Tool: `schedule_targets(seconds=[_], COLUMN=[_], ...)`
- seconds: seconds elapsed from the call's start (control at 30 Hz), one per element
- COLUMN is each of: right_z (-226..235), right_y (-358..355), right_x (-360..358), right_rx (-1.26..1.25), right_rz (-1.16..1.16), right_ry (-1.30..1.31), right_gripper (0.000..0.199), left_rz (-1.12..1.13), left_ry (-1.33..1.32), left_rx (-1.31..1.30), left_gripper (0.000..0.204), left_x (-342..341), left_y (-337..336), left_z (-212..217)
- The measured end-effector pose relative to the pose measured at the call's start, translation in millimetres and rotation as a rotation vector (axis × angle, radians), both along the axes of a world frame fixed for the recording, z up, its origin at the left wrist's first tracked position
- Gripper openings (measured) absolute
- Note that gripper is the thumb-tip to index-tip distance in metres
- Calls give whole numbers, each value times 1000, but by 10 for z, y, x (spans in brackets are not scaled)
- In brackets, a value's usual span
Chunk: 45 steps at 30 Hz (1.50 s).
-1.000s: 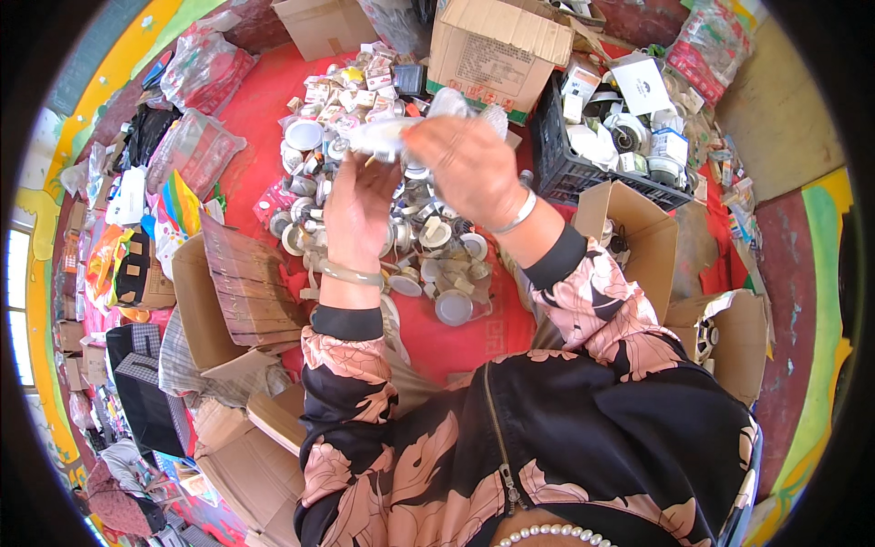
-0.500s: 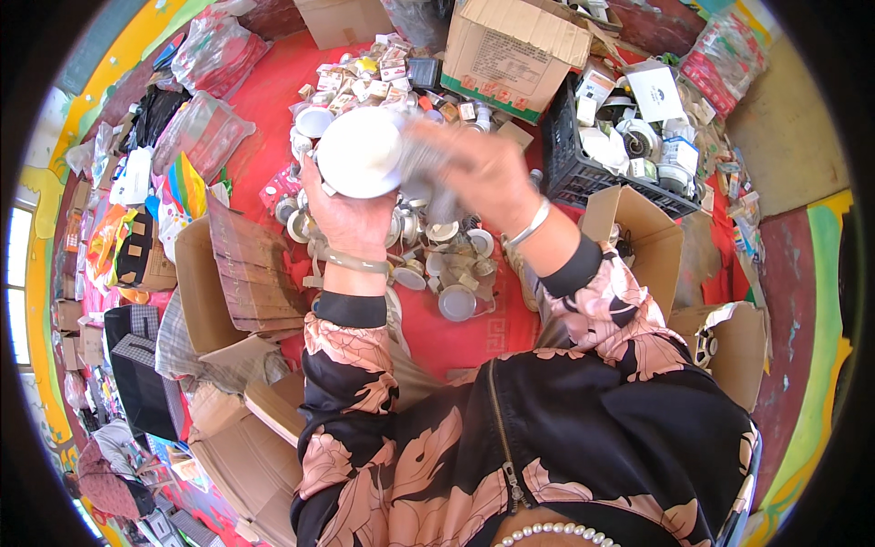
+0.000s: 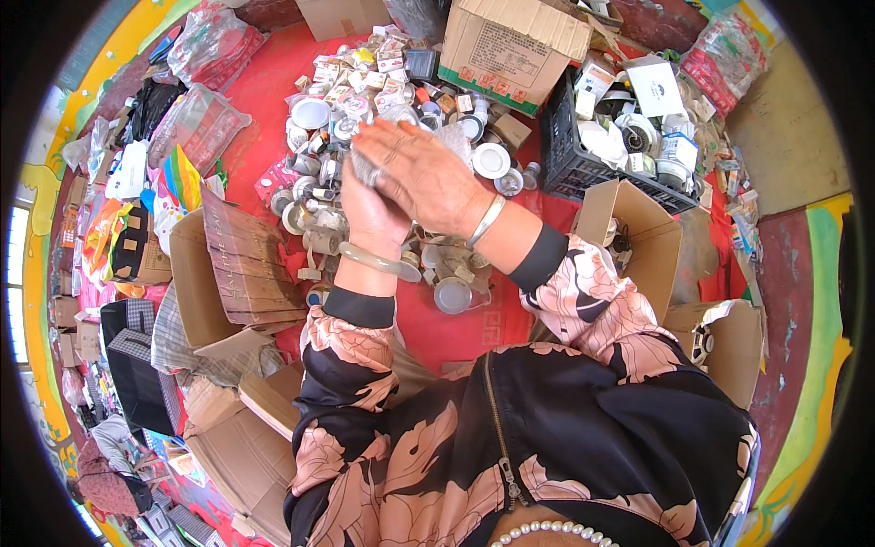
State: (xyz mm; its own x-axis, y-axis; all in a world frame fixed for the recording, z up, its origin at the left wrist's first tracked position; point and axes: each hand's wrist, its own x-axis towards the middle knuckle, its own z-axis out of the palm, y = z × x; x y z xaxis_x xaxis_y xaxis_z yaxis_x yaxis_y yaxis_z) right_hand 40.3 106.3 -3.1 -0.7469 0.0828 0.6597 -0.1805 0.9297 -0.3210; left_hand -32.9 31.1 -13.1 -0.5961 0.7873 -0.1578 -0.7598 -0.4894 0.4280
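Observation:
My two hands are pressed together above a heap of lamp parts. My left hand (image 3: pixel 372 211) is below, palm turned up, a pale bangle on its wrist. My right hand (image 3: pixel 428 175) lies across it from the right, wearing a silver bangle. Between the palms a crumpled grey wad (image 3: pixel 365 170) shows at the left edge; most of it is hidden and its material is unclear. Just beyond the right hand sits a white round lamp (image 3: pixel 492 160). Another white disc-shaped lamp (image 3: pixel 310 113) rests farther left in the heap.
The heap lies on a red floor covering (image 3: pixel 264 87). A black plastic crate (image 3: pixel 567 150) of lamps stands at the far right, beside a large carton (image 3: pixel 510 55). Open cardboard boxes (image 3: pixel 251 264) flank me left and right. Plastic bags lie at the far left.
The white round lamp has left my left hand. My right hand, blurred with a grey thing before, has come left and down onto my left palm, with the grey wad between them.

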Motion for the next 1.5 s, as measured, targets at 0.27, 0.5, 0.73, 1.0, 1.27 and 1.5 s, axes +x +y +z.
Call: schedule_targets(seconds=[0.27,0.5,0.73,1.0,1.27,1.5], right_z=[-116,-35,-92,9,-411,97], right_y=[272,-100,237,-99,704,1290], right_x=[-43,-12,-21,-1,-78,337], right_rx=[-469,-16,-292,4,-295,-1770], right_rz=[-180,26,-116,99,-503,-148], right_ry=[60,85,139,106,11,521], right_gripper=[35,38,37,43,20,32], left_rz=[79,40,-9,-80,-22,92], left_ry=[195,124,177,135,227,141], left_rx=[-28,48,22,219,126,221], left_gripper=[32,37,32,36,41,42], left_x=[52,-154,-31,-248,-154,-267], left_y=[-8,-52,-24,-65,-81,-264], left_z=[-38,-90,-102,-293,-18,163])
